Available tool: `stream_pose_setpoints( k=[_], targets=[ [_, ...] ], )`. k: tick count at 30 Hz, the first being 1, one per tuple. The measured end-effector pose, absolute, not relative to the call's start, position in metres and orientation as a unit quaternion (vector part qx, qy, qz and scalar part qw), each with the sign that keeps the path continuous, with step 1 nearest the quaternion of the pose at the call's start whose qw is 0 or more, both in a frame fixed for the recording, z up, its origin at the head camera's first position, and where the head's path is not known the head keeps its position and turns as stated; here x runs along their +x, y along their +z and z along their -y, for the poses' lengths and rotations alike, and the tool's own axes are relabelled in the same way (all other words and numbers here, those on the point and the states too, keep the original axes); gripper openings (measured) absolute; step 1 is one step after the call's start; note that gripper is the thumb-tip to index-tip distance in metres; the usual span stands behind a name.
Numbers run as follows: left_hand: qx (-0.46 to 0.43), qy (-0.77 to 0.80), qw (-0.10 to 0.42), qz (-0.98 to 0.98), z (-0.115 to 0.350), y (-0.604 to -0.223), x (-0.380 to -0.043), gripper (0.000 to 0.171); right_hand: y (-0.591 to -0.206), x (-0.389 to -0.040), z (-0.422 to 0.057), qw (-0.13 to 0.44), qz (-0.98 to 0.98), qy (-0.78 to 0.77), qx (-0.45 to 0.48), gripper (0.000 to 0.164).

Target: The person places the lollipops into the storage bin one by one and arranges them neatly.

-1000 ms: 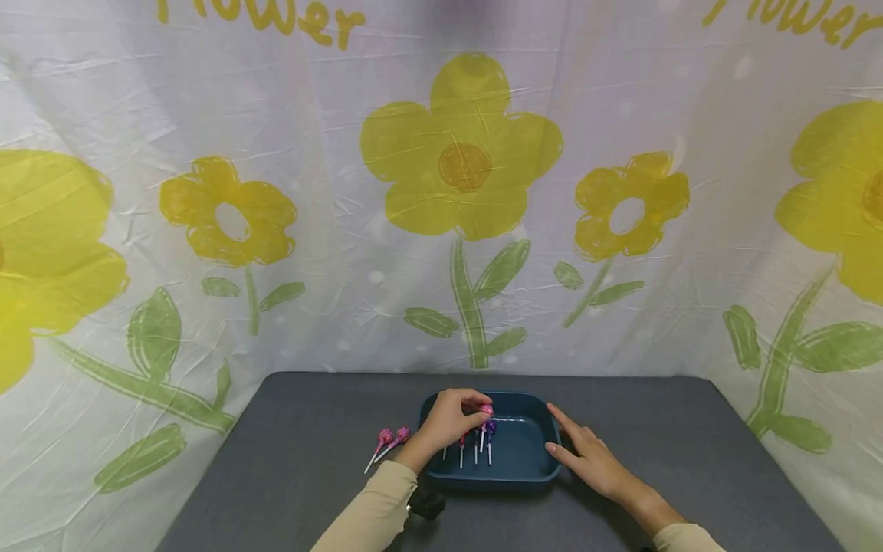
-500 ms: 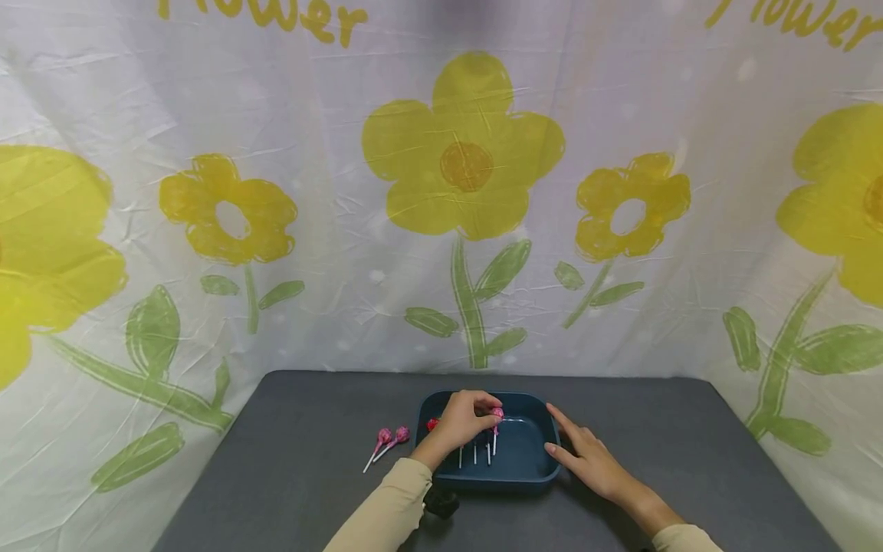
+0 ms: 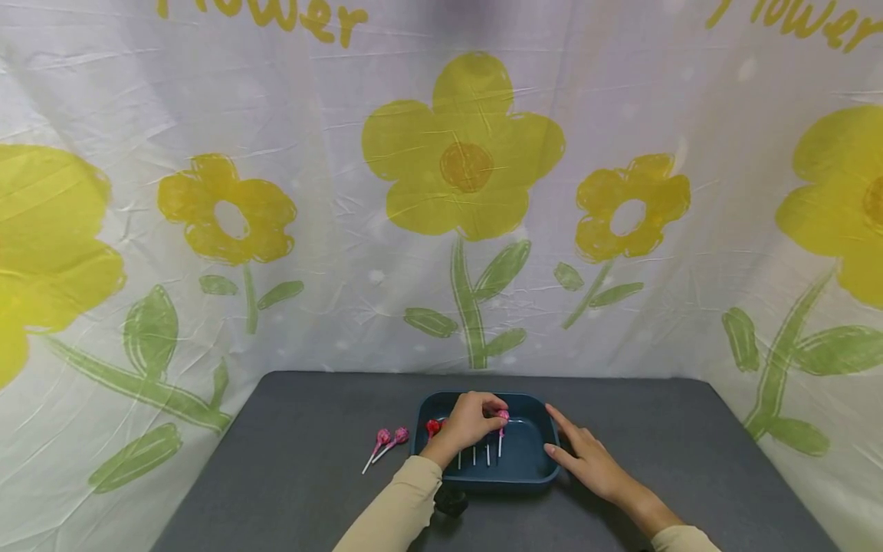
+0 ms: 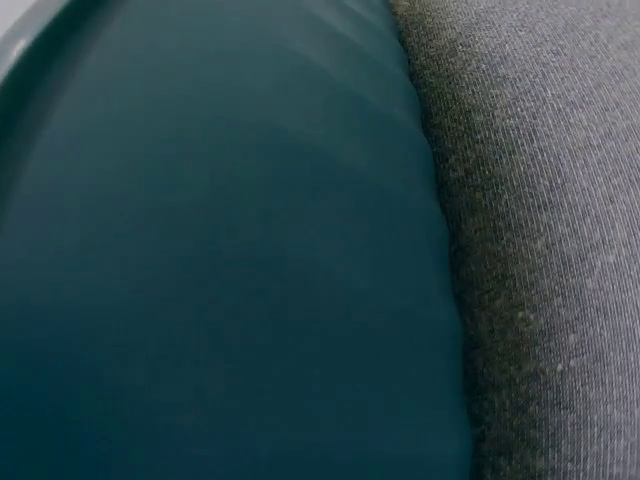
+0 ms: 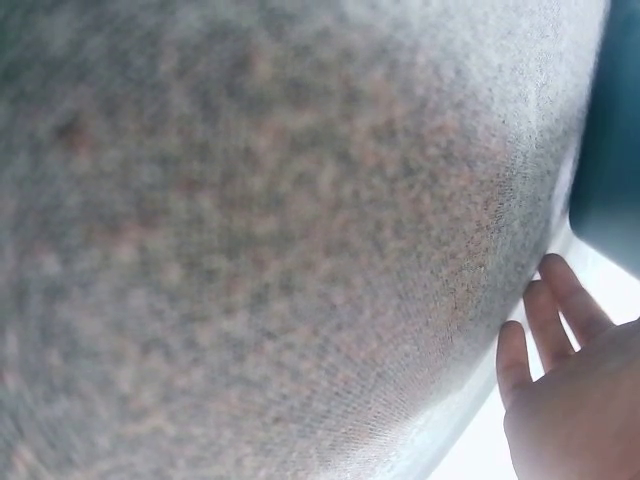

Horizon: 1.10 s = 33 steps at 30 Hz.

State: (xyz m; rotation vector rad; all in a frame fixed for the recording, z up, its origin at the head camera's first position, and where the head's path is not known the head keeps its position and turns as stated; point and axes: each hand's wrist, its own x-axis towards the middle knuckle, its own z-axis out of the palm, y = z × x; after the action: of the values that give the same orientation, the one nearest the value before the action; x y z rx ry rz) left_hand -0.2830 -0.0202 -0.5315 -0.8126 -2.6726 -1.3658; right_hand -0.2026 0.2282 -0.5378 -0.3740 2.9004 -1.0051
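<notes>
My left hand (image 3: 471, 420) is over the dark blue tray (image 3: 497, 485) and pinches a pink lollipop (image 3: 503, 415) at its wrapped head, its white stick pointing toward me. Inside the tray lie several lollipops side by side; a red lollipop (image 3: 432, 427) shows left of the hand, while the hand hides most other heads. Straight fingers of my right hand (image 3: 593, 460) rest against the tray's right side. The right wrist view has the same hand (image 5: 580, 400) with fingers extended. Only the tray's outer wall (image 4: 230, 260) fills the left wrist view, without the hand.
Two pink lollipops (image 3: 392, 438) lie on the dark grey table (image 3: 310, 475), left of the tray. A black object (image 3: 451, 501) sits under the left wrist. Behind the table hangs a white curtain (image 3: 331, 307) with yellow flowers.
My left hand has moved to the right within the tray, carrying the pink lollipop. The red lollipop at the left has come into view. My right hand stays put.
</notes>
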Motion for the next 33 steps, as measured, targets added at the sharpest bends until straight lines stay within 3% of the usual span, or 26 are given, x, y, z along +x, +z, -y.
stream_pose_setpoints(
  k=[33],
  targets=[
    [-0.244,-0.420,-0.010,0.874,0.0140,-0.5390,-0.2802,0.018,-0.5383,-0.2026,-0.2278,0.018,-0.938,-0.324,-0.120,0.068]
  ],
)
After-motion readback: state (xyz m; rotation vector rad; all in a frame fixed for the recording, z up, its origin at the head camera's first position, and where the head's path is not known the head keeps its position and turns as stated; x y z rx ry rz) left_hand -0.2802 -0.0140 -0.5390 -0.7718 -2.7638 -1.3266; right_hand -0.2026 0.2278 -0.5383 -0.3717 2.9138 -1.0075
